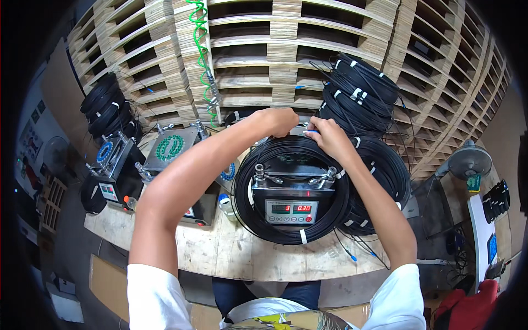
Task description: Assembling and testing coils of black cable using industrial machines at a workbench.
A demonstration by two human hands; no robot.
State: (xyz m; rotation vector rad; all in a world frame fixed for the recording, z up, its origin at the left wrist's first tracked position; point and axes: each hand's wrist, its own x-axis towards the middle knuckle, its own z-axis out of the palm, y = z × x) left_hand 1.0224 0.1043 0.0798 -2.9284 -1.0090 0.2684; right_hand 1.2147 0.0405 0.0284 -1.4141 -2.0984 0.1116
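A coil of black cable (275, 234) rings the polishing machine (272, 194) with the lit red display; another black coil (393, 170) stands just beside it on the right. The left forearm hides part of a second machine (190, 144) bearing a green ring of pieces. More coils are piled at the back right (360, 102) and far left (107, 107). Near the coil's left side stands a blue-capped bottle (227, 209), its contents unclear. All rest on a stained wooden worktable (256, 264), before stacked pallets (286, 34) and a hanging green spiral hose (201, 52).

Behind the machine, the left hand (279, 121) is curled, its grip unclear; the right hand (329, 136) pinches a small blue-and-white tip (312, 132).
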